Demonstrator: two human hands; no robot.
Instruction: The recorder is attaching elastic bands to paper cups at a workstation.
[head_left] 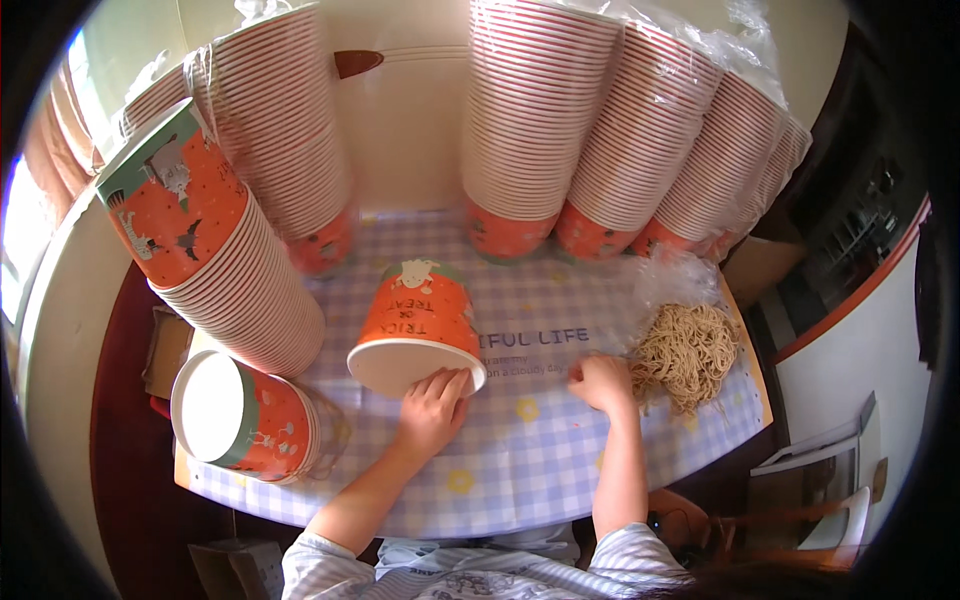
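An orange paper bucket (pixel 420 312) with a green band and printed figures lies tipped in the middle of the table, its white mouth toward me. My left hand (pixel 436 402) grips the near rim, with fingers curled at the opening. To the right, my right hand (pixel 601 383) is closed just above the tablecloth; what its fingers hold, if anything, is hidden. Beside that hand lies a tangled heap of tan cords (pixel 688 355), partly inside a clear plastic bag (pixel 680 280).
A tall bucket stack (pixel 245 290) leans at the left, with a shorter stack (pixel 275 428) nearer me. Bagged stacks (pixel 540 110) stand along the back right, another (pixel 280 120) at the back left. A checked tablecloth (pixel 530 450) covers the table.
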